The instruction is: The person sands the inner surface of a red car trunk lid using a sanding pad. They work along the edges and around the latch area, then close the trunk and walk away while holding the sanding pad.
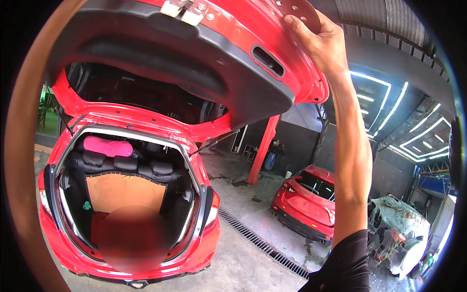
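Observation:
My right hand (327, 41) is raised at the upper edge of the view, closed on a dark red sheet with round holes (308, 13), which looks like a sanding disc. Its thumb lies on the near side of the sheet, and the other fingers are mostly hidden. Hand and sheet are at the edge of the red car's raised tailgate (304, 63). Black trim (233, 73) lines the tailgate, with white latch parts (191, 17) at its top middle. My left forearm rises along the left side and leaves the view at the top, hiding that hand.
Below is the open boot, with an orange-brown board (126, 192) against the black seats and a pink cushion (108, 146) above. A blurred round patch covers part of the boot. A floor drain grate (262, 243), another red car (309, 202) and a plastic-covered vehicle (401, 219) are to the right.

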A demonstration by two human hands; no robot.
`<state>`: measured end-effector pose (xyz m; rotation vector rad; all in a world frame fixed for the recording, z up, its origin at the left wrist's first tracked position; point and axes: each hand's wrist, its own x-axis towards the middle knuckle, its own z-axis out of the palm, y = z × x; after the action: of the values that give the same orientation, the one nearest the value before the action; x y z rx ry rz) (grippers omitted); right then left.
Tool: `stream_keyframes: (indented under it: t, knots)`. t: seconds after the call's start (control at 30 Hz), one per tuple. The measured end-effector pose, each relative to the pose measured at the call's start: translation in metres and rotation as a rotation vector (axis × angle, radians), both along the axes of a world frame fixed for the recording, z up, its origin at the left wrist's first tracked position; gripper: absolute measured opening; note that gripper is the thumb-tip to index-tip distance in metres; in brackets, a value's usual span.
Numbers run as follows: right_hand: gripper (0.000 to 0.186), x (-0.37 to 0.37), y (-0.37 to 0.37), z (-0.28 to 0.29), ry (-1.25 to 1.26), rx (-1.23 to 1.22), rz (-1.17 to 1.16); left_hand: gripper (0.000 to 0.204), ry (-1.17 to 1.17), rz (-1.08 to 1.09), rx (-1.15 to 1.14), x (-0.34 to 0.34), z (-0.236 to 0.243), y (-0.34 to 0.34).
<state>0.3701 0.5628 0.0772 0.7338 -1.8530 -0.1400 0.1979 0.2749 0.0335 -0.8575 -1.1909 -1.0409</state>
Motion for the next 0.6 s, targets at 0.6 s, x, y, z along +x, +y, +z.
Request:
stream_keyframes:
  t: [0.6]
  knots:
    - [0.022, -0.02, -0.035, 0.005, 0.258, 0.155, -0.186, 0.089, 0.172, -0.118, -0.043, -0.023, -0.004, 0.0]
